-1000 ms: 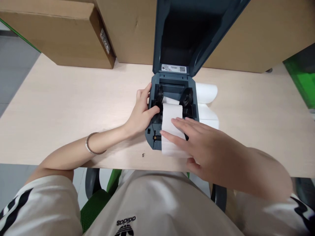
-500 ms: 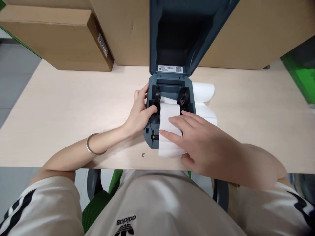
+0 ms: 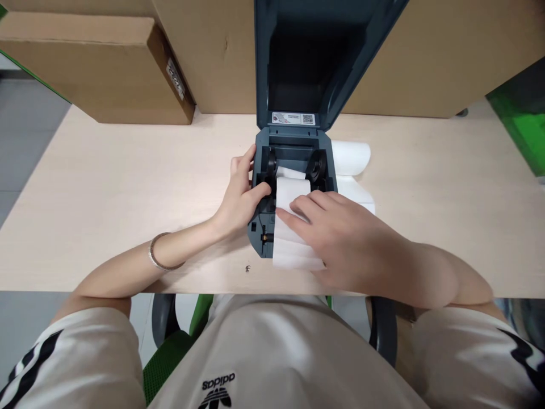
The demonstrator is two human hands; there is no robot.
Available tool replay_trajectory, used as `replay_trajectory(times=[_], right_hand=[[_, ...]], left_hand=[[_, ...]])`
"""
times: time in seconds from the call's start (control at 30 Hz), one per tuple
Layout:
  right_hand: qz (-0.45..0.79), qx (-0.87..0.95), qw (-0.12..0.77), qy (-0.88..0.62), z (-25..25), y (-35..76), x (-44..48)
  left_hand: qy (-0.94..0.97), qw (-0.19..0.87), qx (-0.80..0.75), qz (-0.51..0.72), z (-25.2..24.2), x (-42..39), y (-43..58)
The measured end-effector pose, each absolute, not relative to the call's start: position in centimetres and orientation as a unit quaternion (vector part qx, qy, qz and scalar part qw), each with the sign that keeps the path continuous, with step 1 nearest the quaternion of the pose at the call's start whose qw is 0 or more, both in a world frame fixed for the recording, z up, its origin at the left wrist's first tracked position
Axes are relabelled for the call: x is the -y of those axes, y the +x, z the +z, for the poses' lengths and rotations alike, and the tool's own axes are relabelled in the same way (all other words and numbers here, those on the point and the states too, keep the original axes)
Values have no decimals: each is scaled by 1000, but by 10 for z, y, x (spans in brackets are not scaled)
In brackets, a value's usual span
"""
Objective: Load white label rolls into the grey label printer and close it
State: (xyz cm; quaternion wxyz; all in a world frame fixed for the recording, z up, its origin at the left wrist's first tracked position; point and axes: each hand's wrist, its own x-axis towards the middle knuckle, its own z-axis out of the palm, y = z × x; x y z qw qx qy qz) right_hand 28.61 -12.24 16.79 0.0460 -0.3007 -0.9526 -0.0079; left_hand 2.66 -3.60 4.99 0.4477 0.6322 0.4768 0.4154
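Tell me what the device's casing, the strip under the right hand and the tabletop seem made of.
Casing: probably plastic, dark and fairly matte, with moulded edges.
Strip: likely smooth white paper; it looks thin and curves softly.
Tabletop: pale, faintly grained; wood or laminate, can't tell.

Pale wood-look table (image 3: 128, 182); grey tiled floor (image 3: 25, 136); green chair (image 3: 168, 355), dark armrests (image 3: 384, 329).

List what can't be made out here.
Head view:
Part of the paper strip and front right of the machine: behind the right hand.
Far end of lid: cut off by top edge.
Print on label: too small.
Left end of curled paper: behind machine.
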Motion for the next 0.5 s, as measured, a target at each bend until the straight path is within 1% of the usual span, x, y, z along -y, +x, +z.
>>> replay_trajectory(times=[0.13, 0.3, 0.4, 0.5], right_hand=[[-2, 956, 51, -289, 166, 294, 133], [-30, 955, 88, -281, 160, 306, 160], [-45, 962, 49, -265, 173, 314, 169], [-6, 962, 38, -271, 191, 333, 164]], left_hand=[[645, 433, -480, 408, 51, 37, 25], [660, 431, -466, 402, 50, 37, 25], [659, 433, -457, 411, 47, 35, 24], [658, 438, -446, 419, 45, 35, 23]])
